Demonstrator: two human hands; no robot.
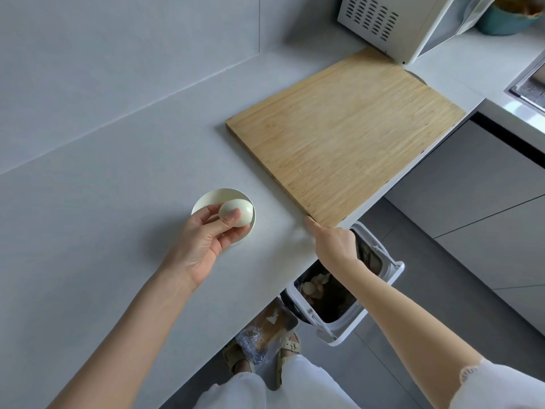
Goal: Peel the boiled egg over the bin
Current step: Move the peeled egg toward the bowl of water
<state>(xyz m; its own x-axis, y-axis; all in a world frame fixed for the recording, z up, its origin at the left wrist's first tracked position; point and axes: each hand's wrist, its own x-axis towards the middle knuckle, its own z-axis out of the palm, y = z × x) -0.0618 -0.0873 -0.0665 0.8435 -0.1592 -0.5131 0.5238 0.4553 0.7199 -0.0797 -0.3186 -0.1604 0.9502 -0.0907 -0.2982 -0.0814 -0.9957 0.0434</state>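
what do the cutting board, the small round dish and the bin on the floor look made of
Pale rectangular cutting board: wood or bamboo, by its fine parallel grain strips; matte.
Small round cream dish: probably glazed ceramic, smooth with a soft sheen, though melamine is possible.
White rectangular bin: looks like moulded plastic, with a smooth, slightly glossy rim.

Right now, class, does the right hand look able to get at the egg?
Probably yes. The egg sits in the left hand's grip over the small dish, and only bare counter lies between it and the right hand at the cutting board's corner.
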